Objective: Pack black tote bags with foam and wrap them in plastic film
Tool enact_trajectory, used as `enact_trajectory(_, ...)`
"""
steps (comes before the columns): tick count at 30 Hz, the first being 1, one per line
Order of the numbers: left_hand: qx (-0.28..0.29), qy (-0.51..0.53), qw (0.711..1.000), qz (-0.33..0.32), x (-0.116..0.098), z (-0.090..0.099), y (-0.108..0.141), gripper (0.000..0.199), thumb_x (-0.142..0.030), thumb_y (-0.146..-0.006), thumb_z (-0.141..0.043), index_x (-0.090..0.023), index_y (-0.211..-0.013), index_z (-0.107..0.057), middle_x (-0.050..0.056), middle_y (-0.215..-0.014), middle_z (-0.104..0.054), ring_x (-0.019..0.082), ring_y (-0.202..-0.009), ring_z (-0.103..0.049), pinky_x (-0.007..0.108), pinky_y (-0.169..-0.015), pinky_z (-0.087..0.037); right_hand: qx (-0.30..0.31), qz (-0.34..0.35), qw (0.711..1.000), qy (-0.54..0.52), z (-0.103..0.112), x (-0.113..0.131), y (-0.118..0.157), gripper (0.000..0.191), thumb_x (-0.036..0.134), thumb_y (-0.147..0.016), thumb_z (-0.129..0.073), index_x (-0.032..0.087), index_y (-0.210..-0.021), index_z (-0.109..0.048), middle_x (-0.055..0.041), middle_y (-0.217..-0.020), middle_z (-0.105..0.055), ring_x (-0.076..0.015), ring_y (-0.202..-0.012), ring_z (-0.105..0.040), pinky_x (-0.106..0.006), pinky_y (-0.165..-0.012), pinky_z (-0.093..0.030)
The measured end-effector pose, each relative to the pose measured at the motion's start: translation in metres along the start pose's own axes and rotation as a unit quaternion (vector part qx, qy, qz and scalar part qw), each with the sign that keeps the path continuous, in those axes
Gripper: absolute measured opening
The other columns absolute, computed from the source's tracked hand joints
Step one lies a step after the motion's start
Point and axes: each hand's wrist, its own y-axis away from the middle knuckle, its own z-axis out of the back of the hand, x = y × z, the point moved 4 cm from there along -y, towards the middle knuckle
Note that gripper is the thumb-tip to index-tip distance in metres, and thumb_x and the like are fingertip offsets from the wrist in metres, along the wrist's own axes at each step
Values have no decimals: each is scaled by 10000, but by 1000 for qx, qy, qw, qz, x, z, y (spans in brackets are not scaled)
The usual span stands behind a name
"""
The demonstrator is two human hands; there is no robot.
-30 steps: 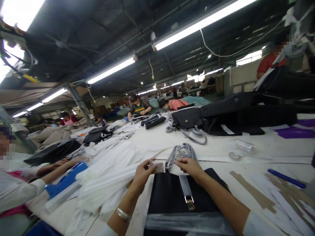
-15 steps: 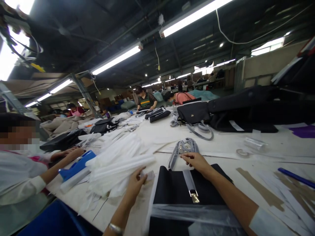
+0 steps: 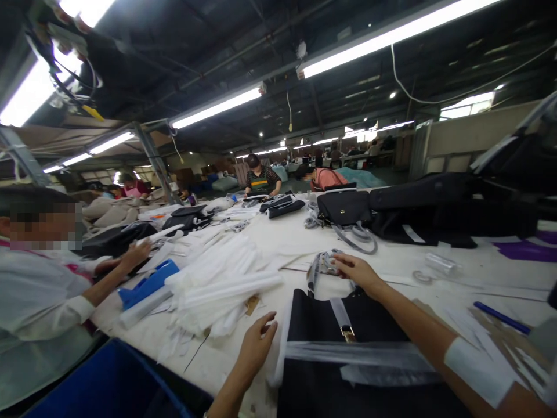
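My left hand (image 3: 257,345) is open with nothing in it, its fingers loosely curled, just left of a black bag (image 3: 313,313). That bag lies in front of me with a grey-wrapped strap, a gold clasp (image 3: 348,334) and clear plastic film (image 3: 361,353) across it. Over the bag's far edge reaches my right hand (image 3: 359,274), its fingers apart and the tips close to a coiled, wrapped strap (image 3: 314,273). Whether those fingertips touch the strap is unclear. A small brown piece (image 3: 251,305) lies on the table beyond my left hand.
White wrapping sheets (image 3: 217,273) and a blue dispenser (image 3: 148,284) lie to the left, beside a person (image 3: 39,302). A blue bin (image 3: 108,383) stands below. Further back are black bags (image 3: 343,207); at right lie a blue pen (image 3: 500,317) and paper strips.
The small pale piece at my left fingertips is gone from them, and that hand has moved nearer me and right. My right hand has shifted slightly right and away. The person's hand at left has lifted.
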Motion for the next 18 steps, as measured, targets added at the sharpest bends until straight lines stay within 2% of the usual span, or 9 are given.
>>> enact_trajectory(3, 58, 72, 991, 93, 0, -7, 20, 785, -714, -739, -592, -155, -1290, -609, 193, -1308, -613, 335, -1126, -629, 405, -810, -554, 35, 11, 989, 145, 28, 22, 25, 434, 401, -780, -680, 178, -1152, -706, -107, -1061, -736, -258, -899, -689, -386, -838, -546)
enact_trajectory(5, 86, 75, 984, 139, -2, -10, 33, 814, -764, -740, -553, -192, -1317, -599, 172, -1365, -580, 354, -1213, -576, 423, -830, -548, 26, 13, 958, 285, 61, 21, 54, 512, 463, -773, -662, 189, -1206, -689, -120, -1181, -705, -311, -1008, -671, -441, -952, -492)
enact_trajectory(8, 98, 41, 984, 141, -11, -9, 47, 800, -748, -741, -584, -246, -1364, -566, 113, -1490, -464, 367, -1358, -435, 446, -901, -526, -16, -93, 913, 396, 114, -10, 109, 737, 633, -751, -598, 185, -1337, -606, -167, -1197, -692, -388, -1036, -663, -525, -977, -466)
enact_trajectory(10, 104, 31, 986, 126, -19, -12, 51, 793, -707, -764, -602, -246, -1404, -524, 92, -1524, -414, 348, -1402, -378, 454, -1014, -465, 3, -153, 905, 397, 134, -36, 146, 747, 690, -726, -562, 229, -1310, -632, -152, -1205, -690, -408, -1071, -653, -551, -1009, -449)
enact_trajectory(12, 121, 42, 986, 112, -26, -18, 52, 781, -669, -779, -616, -228, -1415, -511, 92, -1513, -429, 323, -1410, -376, 440, -1123, -364, 5, -189, 904, 383, 142, -55, 174, 734, 734, -698, -541, 280, -1261, -669, -115, -1260, -664, -400, -1209, -575, -541, -1101, -378)
enact_trajectory(14, 135, 60, 985, 91, -32, -25, 50, 755, -635, -767, -650, -225, -1391, -537, 82, -1486, -472, 308, -1401, -394, 420, -1173, -294, -12, -201, 906, 372, 142, -67, 191, 764, 764, -672, -530, 301, -1264, -668, -81, -1337, -611, -375, -1325, -466, -514, -1159, -308)
enact_trajectory(16, 134, 82, 984, 78, -36, -31, 47, 729, -606, -752, -679, -227, -1364, -564, 74, -1440, -530, 315, -1371, -437, 429, -1177, -292, -34, -197, 907, 371, 141, -73, 197, 795, 773, -657, -526, 282, -1267, -668, -74, -1361, -592, -382, -1366, -406, -529, -1169, -284)
enact_trajectory(18, 122, 103, 985, 69, -41, -34, 42, 708, -581, -739, -703, -214, -1333, -591, 79, -1374, -595, 329, -1322, -494, 447, -1159, -325, -59, -168, 909, 376, 143, -76, 193, 752, 756, -639, -554, 275, -1195, -715, -89, -1291, -648, -427, -1340, -422, -579, -1148, -302)
